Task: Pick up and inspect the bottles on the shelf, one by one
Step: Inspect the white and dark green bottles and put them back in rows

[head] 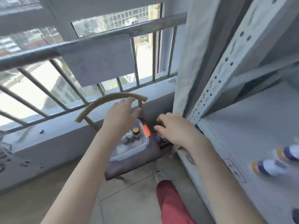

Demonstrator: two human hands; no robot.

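Two small bottles with orange caps and purple-and-white labels lie on their sides on the grey metal shelf [252,126] at the right: one bottle [267,167] nearer me, another bottle [289,152] beyond it, both blurred. A clear plastic container [139,146] on a chair seat holds three upright small bottles [131,135]. My left hand [121,115] hovers open above the container, fingers spread. My right hand [174,126] hangs open between the container and the shelf's corner post, holding nothing.
The chair [134,165] has a curved tan backrest [105,102] and a dark seat. A barred railing [48,52] and window run behind it. A curtain [189,62] hangs beside the perforated shelf post [215,78]. My leg in red trousers [171,204] stands on the tiled floor.
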